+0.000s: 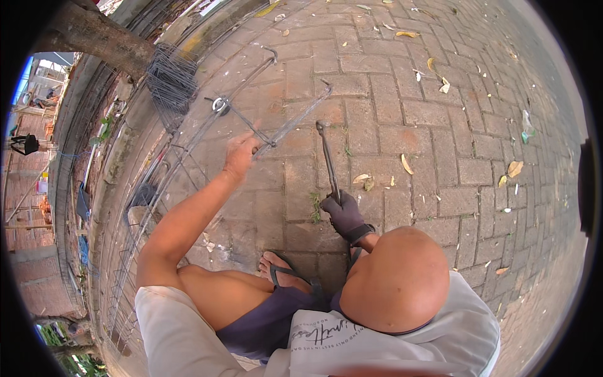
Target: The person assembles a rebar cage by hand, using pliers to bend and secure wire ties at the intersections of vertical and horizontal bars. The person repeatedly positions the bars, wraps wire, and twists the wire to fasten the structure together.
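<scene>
My right hand point(347, 217), in a dark glove, is closed around the handles of metal pincers point(330, 160). Their rounded head points away from me over the paving. Bare and slightly blurred, my left hand point(240, 156) closes at the near corner of a thin steel stirrup point(248, 124), where it meets a long rebar rod point(301, 116) with a hooked end. Part of that grip is hidden by the fingers. Another hooked rod point(248, 75) runs alongside, farther left. On the bars beyond my left hand sits a small pale coil of wire point(220, 105).
A bundle of bent stirrups point(171, 81) leans against a tree trunk point(103, 38) at the far left. The rebar frame point(135, 251) stretches along the kerb point(119, 151) beside me. Fallen leaves point(407, 164) lie scattered on the brick paving point(433, 144). A plastic bottle point(526, 125) lies far right.
</scene>
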{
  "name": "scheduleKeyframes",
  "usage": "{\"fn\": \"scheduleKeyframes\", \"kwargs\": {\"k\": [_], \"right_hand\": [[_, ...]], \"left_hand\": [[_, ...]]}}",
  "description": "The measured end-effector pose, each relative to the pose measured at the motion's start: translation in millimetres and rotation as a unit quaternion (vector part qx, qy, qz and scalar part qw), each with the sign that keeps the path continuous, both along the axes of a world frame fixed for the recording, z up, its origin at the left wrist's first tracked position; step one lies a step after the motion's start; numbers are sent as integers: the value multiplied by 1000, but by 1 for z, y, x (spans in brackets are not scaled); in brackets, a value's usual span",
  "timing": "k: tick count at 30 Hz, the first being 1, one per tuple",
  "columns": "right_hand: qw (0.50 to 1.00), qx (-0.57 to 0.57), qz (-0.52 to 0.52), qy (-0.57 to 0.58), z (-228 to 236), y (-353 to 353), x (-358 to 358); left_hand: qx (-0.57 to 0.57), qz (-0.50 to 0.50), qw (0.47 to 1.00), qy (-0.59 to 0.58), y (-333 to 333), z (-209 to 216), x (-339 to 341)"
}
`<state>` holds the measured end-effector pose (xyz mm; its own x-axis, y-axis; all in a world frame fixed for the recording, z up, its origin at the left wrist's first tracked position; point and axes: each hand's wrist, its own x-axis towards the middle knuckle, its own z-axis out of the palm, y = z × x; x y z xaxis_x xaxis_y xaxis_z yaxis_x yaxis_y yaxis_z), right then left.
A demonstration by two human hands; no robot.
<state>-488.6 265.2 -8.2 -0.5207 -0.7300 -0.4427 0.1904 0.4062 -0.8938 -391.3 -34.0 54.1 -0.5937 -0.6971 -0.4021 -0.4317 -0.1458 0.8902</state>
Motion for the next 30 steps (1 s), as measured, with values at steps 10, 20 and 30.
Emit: {"fn": "scheduleKeyframes", "kwargs": {"k": [10, 20, 30], "right_hand": [[996, 34, 85, 4, 6, 2, 7], [988, 47, 117, 84, 6, 5, -5], [983, 85, 79, 140, -1, 26, -43]], "left_hand": [[27, 8, 999, 41, 7, 7, -3], [17, -15, 999, 34, 5, 7, 0], [-168, -135, 975, -63, -14, -13, -7]]}}
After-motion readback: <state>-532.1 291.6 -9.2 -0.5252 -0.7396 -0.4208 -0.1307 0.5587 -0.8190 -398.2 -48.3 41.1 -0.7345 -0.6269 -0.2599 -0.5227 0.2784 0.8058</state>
